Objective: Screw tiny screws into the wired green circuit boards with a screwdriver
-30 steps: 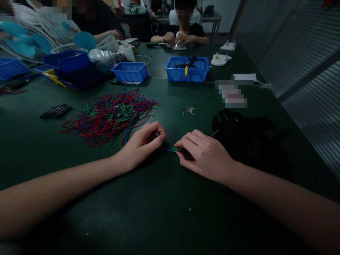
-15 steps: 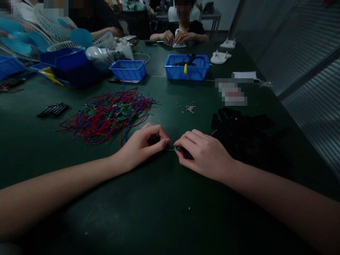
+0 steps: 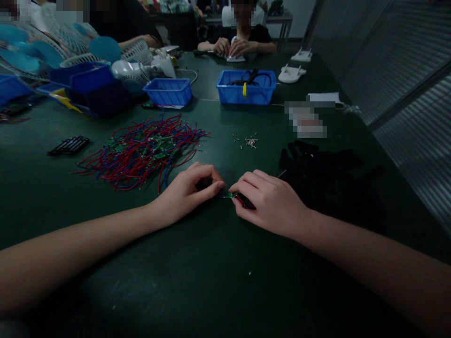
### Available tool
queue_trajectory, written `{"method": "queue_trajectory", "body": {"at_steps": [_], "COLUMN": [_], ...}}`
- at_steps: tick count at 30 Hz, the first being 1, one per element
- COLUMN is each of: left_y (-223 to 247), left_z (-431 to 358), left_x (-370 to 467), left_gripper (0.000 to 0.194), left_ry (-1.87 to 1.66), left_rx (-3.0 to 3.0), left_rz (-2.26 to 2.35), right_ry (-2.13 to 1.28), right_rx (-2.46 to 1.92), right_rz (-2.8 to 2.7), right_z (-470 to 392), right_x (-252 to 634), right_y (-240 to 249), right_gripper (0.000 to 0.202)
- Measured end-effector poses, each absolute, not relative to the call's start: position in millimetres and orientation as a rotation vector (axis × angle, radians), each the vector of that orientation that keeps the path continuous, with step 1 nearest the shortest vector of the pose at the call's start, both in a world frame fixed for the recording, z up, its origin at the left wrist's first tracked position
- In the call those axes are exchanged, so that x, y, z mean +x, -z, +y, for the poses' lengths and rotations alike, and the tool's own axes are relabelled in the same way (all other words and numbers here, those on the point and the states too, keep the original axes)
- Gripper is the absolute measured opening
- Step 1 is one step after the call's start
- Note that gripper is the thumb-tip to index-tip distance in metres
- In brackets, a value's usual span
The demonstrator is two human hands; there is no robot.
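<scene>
Near the middle of the green table, my left hand [image 3: 186, 195] is curled with thumb and fingertips round a dark piece [image 3: 204, 183], mostly hidden. Close by on the right, my right hand [image 3: 269, 202] is closed over a black part with a red wire [image 3: 244, 201]. Between the fingertips of both hands shows a small green circuit board [image 3: 229, 195]. Beyond my left hand lies a heap of red and blue wires with green boards [image 3: 144, 150]. Small screws [image 3: 251, 142] are scattered past my hands.
Black parts [image 3: 324, 173] are piled at the right. Blue bins [image 3: 246, 88] stand farther back, with white and blue fans [image 3: 105, 49] at the back left. A black slotted part [image 3: 69, 146] lies left. Across the table, a person's hands [image 3: 232, 47] hold a white piece.
The whole view has shifted very slightly. Both hands keep nearly the same pose and place around the small board.
</scene>
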State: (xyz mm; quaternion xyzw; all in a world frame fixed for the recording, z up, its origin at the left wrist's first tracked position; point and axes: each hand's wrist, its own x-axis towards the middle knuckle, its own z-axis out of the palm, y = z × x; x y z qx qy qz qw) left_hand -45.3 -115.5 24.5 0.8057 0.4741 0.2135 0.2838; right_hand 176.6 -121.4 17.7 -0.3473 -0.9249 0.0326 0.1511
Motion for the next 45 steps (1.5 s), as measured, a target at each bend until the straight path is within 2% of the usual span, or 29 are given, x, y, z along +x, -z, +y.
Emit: {"method": "queue_trajectory", "body": {"at_steps": [20, 33, 41, 45], "left_y": [-22, -39, -42, -38], "left_z": [-112, -124, -131, -129], "left_x": [-46, -43, -40, -42], "left_gripper": [0.022, 0.017, 0.025, 0.021], "left_ry": [-0.511, -0.197, -0.058, -0.084], "left_rx": [2.374, 3.273, 3.418, 3.383], "left_rz": [1.194, 1.060, 0.898, 0.857], "right_ry": [-0.131, -0.088, -0.014, -0.016], "right_rx": [-1.040, -1.057, -1.023, -1.030], "right_rz": [-2.616, -2.640, -2.635, -2.640], "right_z": [-122, -122, -122, -122], "right_x": [175, 173, 174, 175], "right_y": [-17, -17, -18, -18], "right_gripper": [0.018, 0.014, 0.011, 0.012]}}
